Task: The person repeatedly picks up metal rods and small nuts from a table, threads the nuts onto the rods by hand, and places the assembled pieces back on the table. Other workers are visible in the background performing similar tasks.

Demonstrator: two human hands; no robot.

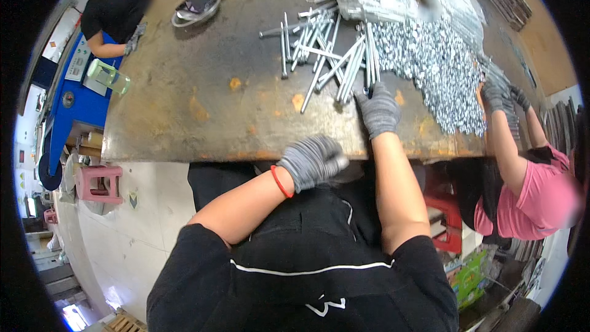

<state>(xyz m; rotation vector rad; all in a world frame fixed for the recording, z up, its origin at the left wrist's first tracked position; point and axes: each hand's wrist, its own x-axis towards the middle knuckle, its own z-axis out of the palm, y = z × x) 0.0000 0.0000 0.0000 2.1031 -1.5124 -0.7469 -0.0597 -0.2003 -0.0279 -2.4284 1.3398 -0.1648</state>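
We are pinching long bolts [344, 64] lying lengthwise away from us with right hand [378, 110] fingers; left hand [312, 161], fingers curled shut, is resting at the desk [203, 104] edge.

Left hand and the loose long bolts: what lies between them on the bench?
In the head view, only bare rusty bench top separates the gloved left hand, at the near edge, from the long bolts.

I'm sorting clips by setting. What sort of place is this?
Probably a small hardware workshop: a worn, rusty metal table holds long bolts and a heap of nuts, sorted by gloved people.
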